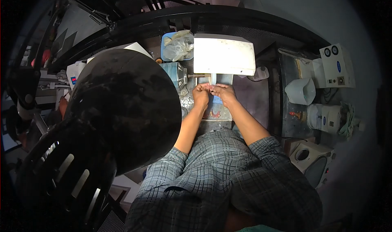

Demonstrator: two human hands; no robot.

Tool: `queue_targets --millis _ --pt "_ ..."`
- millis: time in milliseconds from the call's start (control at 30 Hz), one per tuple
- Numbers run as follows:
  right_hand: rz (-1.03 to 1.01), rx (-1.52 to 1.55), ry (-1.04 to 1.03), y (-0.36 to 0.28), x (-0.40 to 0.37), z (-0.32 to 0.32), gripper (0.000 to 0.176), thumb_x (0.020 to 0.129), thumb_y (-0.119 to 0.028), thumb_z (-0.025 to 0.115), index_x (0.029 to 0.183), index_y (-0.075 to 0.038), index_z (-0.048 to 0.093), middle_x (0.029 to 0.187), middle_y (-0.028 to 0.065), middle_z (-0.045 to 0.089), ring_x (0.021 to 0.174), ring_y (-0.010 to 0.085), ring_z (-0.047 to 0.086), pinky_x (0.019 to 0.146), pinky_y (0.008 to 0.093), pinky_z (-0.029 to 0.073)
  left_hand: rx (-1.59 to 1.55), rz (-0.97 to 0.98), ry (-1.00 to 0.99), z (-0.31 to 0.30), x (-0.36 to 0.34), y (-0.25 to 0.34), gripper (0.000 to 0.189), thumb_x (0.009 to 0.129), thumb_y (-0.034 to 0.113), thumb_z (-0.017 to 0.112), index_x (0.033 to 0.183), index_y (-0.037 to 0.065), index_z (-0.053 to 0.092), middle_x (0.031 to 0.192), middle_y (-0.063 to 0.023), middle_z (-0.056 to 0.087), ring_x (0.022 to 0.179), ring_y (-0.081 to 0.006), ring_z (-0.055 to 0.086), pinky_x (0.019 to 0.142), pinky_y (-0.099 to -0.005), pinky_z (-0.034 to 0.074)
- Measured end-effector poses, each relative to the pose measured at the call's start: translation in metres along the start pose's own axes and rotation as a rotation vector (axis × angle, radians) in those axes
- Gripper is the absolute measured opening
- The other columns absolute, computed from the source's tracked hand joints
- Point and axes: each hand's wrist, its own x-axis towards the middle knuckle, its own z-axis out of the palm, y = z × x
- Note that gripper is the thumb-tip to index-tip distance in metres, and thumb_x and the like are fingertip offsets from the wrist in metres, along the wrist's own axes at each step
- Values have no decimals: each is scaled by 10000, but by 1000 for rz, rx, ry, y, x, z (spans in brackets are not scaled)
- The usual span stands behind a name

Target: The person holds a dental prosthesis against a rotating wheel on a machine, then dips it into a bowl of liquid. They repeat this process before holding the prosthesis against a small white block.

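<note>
My left hand (200,97) and my right hand (225,94) meet in front of a bench motor. Between their pinched fingertips is a small pinkish-red piece (210,87), mostly covered by the fingers. Just beyond it, a pale wheel (213,79) sits on the metal spindle (198,76) of the blue motor (173,73). A white hood (223,56) overhangs the wheel. Below my hands, a reddish curved piece (215,114) lies on the tray near its front edge.
A large black lamp shade (126,113) fills the left foreground. A blue basin (166,42) of plastic bags stands behind the motor. At right are a white jug (301,91), a box with gauges (338,66) and a machine with a round opening (303,154).
</note>
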Motion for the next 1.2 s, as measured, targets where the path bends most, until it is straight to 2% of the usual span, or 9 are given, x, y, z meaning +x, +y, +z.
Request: queue_targets --millis 67,133,233,333,667,767,867,967,1200 --pt "0 6 24 3 5 -3 119 773 -25 627 867 39 588 854 118 631 760 168 617 663 268 518 5 -41 24 2 2 2 120 815 -78 474 899 -46 554 817 -86 597 683 -115 549 641 -218 446" --pt "-3 35 20 2 8 -3 301 761 -16 625 1002 99 486 865 160 614 742 204 625 655 278 531 13 -66 45 4 8 0 117 814 -75 475 895 -48 554 818 -89 596 680 -121 551 637 -223 448" --pt "-16 28 99 -5 4 2 342 765 18 593 1052 110 432 879 180 600 747 224 625 671 293 538 4 -116 71 7 13 1 114 808 -74 475 889 -51 552 817 -95 594 674 -134 554 627 -231 454" --pt "6 27 81 -5 12 -1 379 768 36 572 1088 115 384 887 193 587 760 237 622 682 305 543 -36 -148 85 11 16 -1 116 798 -81 472 883 -52 547 809 -100 590 668 -146 556 619 -236 459" --pt "17 19 102 3 20 -3 415 756 31 594 1101 111 378 872 159 567 771 223 608 676 304 540 -140 -95 165 10 14 -10 124 793 -95 471 876 -41 546 821 -94 580 701 -138 546 636 -224 453" --pt "43 36 33 7 26 -6 434 747 31 608 1105 111 377 874 152 561 758 214 598 672 311 537 -116 -62 191 10 14 -12 121 791 -97 476 871 -42 548 823 -92 579 709 -134 542 641 -219 448" --pt "42 55 13 6 25 -6 429 745 39 608 1102 108 381 882 148 555 750 210 591 679 317 533 -81 -56 202 14 11 -7 116 788 -95 484 868 -41 549 830 -95 582 715 -137 545 642 -220 447" --pt "43 66 86 0 17 0 410 745 50 599 1096 103 393 885 143 550 757 207 585 689 318 532 -74 -64 205 14 13 -10 117 785 -96 485 866 -40 549 833 -99 586 719 -142 549 643 -223 447" --pt "53 80 32 9 32 -13 419 738 57 599 1102 97 396 869 140 554 756 204 587 686 313 536 -87 -96 200 16 14 -9 132 784 -99 476 878 -39 548 828 -104 591 714 -147 552 644 -230 450"
